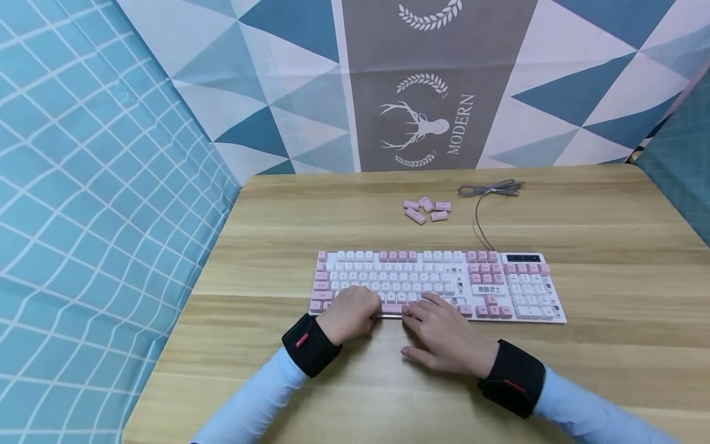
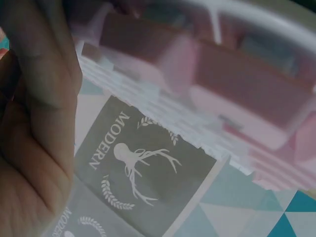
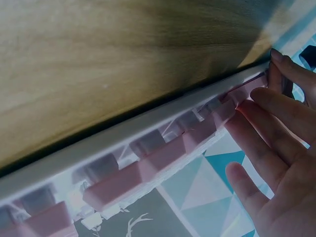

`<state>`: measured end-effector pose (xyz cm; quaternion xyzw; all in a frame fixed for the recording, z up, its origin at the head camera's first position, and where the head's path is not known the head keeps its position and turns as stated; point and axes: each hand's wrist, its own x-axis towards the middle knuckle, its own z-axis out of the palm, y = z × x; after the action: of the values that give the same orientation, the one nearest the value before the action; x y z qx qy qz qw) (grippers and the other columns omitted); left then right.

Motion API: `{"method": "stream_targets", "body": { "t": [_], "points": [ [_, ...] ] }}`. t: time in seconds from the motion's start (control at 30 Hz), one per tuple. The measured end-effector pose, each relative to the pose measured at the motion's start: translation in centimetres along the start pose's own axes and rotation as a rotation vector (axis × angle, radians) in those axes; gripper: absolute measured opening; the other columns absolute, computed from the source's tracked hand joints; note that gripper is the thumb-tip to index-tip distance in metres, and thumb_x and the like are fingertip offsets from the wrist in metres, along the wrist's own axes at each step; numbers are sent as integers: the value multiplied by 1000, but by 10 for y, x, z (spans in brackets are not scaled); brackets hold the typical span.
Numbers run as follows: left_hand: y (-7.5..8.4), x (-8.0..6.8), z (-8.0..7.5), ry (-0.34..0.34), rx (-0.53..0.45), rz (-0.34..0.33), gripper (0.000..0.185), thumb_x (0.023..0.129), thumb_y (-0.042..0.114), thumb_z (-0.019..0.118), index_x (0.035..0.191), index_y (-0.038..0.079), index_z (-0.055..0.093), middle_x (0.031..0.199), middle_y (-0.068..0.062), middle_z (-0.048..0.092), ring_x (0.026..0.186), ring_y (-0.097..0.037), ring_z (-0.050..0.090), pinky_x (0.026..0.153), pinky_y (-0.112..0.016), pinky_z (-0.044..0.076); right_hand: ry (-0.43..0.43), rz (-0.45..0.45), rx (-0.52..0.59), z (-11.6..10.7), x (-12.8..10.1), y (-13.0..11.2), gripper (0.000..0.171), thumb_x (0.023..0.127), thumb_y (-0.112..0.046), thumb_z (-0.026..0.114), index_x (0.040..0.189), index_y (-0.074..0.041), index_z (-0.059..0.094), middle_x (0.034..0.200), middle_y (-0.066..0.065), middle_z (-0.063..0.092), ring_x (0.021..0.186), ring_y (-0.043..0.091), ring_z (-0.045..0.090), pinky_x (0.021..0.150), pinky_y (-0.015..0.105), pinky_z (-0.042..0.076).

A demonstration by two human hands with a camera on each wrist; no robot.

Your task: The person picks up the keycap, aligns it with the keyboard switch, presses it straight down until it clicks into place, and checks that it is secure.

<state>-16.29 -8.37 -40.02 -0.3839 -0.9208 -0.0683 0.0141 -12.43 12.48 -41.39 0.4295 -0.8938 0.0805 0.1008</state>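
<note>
A white keyboard (image 1: pixel 344 276) with pink and white keycaps lies on the wooden table. My left hand (image 1: pixel 350 313) has its fingers curled at the left end of the pink space bar (image 1: pixel 391 308) and grips it there; those fingertips are hidden in the head view. At the bar's right end, the fingertips of my right hand (image 1: pixel 444 339) touch it with the fingers extended and spread, the thumb held apart in front of the keyboard. The right wrist view shows the fingers (image 3: pixel 254 148) beside the row of pink keys (image 3: pixel 163 155). Dark bare sockets show among the keys at the right.
Several loose pink keycaps (image 1: pixel 415 216) lie behind the keyboard. A grey cable (image 1: pixel 484 228) runs from its back edge to a tied bundle. Patterned cloth (image 1: pixel 305 86) hangs behind the table, and blue checked cloth (image 1: pixel 100 216) stands along the left.
</note>
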Motion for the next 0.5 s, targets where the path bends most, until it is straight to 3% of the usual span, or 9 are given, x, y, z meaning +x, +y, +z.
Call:
{"method": "stream_targets", "body": {
  "t": [0.3,0.5],
  "points": [
    [-1,8,-11,-165,-57,-50,15,68,7,72,63,16,61,58,7,54,54,-6,46,50,-19,36,-20,12,-4,-4,1,2,51,81,-47,64,111,-5,66,113,8,65,107,23,60,101,45,40],
    [-3,10,-22,-221,-108,-58,10,73,18,74,69,18,65,63,9,59,59,-5,51,55,-19,40,107,-13,30,-11,-2,10,41,80,-39,67,107,-7,67,109,5,67,102,20,62,94,41,45]
  ]
}}
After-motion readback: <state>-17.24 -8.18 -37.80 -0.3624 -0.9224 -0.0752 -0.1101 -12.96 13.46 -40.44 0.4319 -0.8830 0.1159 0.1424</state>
